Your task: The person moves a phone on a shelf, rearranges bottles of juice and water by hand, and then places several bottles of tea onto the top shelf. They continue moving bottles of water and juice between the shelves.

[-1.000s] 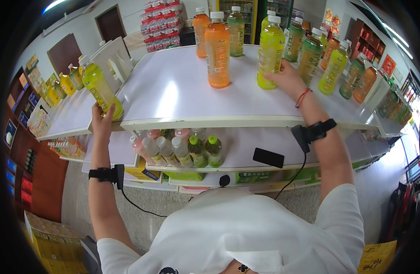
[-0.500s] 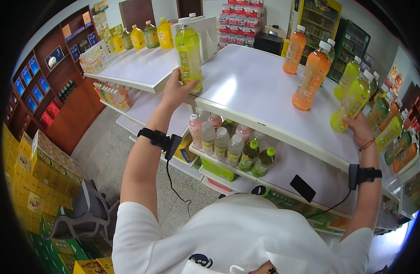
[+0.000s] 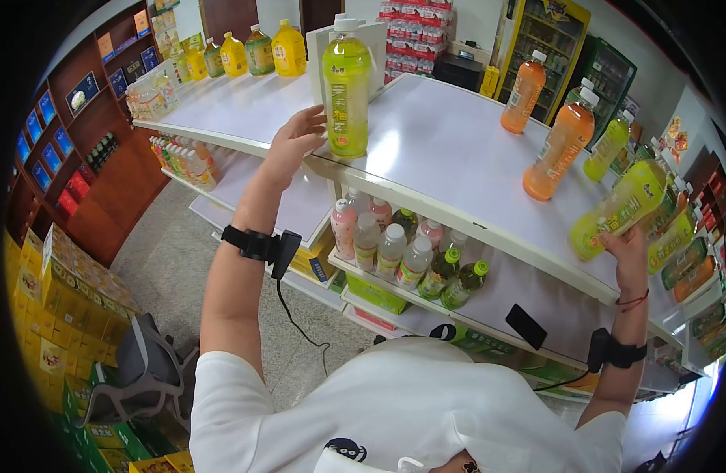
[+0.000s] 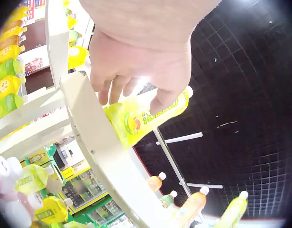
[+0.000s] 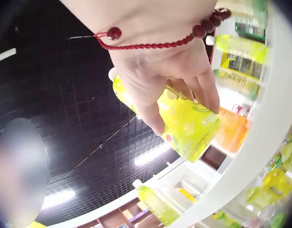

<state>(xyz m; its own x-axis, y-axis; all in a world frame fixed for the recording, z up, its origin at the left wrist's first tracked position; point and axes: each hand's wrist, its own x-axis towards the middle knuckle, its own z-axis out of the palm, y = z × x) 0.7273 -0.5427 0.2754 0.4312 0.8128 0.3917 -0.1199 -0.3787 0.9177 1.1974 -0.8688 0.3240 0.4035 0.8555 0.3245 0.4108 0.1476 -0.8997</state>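
A yellow-green bottle stands upright at the front left corner of the white top shelf. Just left of it is my left hand, fingers extended and apart, with a small gap to the bottle in the head view. In the left wrist view the hand overlaps the bottle. My right hand grips the lower part of another yellow-green bottle, which leans to the right over the shelf; in the right wrist view thumb and fingers lie round this bottle.
Two orange bottles stand mid-shelf, and more bottles crowd the right end. Small bottles and a black phone are on the lower shelf. Yellow bottles line the left shelf; a chair is below.
My left hand has let go of its bottle and drawn back to the left. The bottle in my right hand has tilted further right. The head view has swung left since the earliest frame.
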